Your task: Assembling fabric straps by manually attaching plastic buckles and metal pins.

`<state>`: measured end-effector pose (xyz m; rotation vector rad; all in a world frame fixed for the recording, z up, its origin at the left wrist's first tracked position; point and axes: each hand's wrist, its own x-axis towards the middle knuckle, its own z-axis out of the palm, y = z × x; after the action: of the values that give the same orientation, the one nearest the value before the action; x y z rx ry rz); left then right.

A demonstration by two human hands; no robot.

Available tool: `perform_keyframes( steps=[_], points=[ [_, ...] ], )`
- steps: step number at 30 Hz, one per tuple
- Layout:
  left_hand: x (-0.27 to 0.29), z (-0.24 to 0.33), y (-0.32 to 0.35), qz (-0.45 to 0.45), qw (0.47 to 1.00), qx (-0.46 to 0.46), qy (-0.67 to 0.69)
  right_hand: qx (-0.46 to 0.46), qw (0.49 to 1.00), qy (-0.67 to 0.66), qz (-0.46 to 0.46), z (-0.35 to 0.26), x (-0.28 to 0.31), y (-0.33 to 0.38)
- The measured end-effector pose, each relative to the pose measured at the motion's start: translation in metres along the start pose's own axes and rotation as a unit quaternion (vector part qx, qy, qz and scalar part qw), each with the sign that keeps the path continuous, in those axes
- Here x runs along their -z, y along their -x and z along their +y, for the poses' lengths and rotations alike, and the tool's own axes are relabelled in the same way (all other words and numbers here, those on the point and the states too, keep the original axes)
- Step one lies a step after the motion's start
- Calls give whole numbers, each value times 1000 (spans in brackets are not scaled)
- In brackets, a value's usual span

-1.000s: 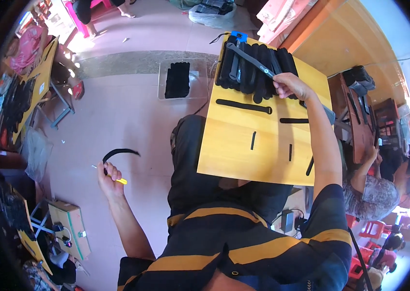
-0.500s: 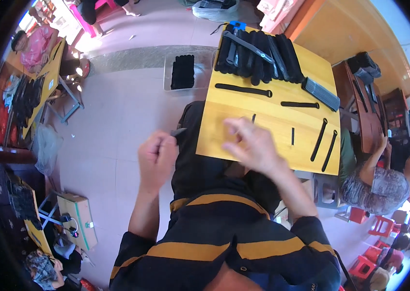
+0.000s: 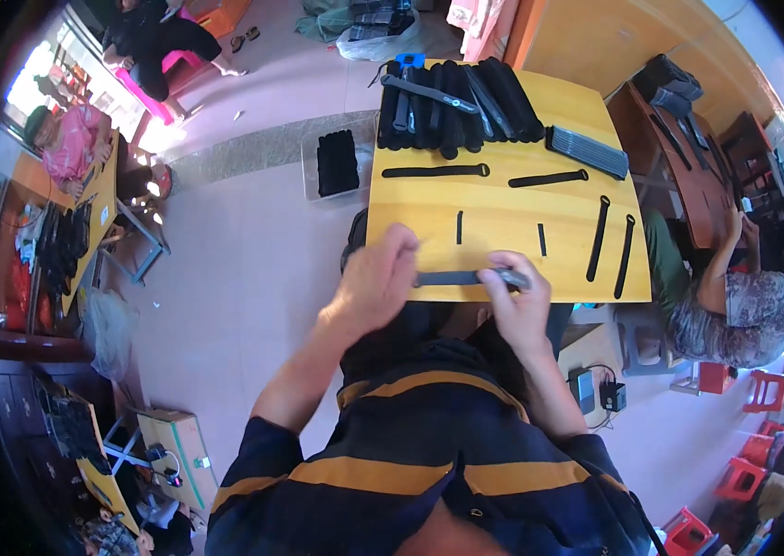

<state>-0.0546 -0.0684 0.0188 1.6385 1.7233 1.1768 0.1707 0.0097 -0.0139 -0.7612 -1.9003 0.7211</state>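
Dark strap point(image 3: 448, 278) stretched along the near edge of the counter point(image 3: 410, 204)
I've got my right hand point(image 3: 520, 310) pinching its right end; left hand point(image 3: 372, 283) is curled by the other end, can't tell if it's gripping. Loose black straps point(image 3: 436, 171) lie farther up, then a strap pile point(image 3: 461, 107).

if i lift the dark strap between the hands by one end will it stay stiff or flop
The dark strap would probably sag, as it looks long, narrow and thin. It is likely light, since the right hand seems to pinch it between thumb and fingers. Its flat shape should keep it from rolling.
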Motion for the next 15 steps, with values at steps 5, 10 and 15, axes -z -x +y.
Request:
perform_keyframes(
  steps=[5, 10, 15],
  points=[
    [14, -74, -68, 108, 957, -165, -214, -329, 898, -270, 107, 31, 42, 44],
    [12, -104, -137, 124, 921, -232, -289, -333, 863, -334, 180, 45, 56, 76],
    [-10, -135, -168, 65, 913, -209, -345, -330, 863, -329, 194, 42, 54, 78]
  ],
)
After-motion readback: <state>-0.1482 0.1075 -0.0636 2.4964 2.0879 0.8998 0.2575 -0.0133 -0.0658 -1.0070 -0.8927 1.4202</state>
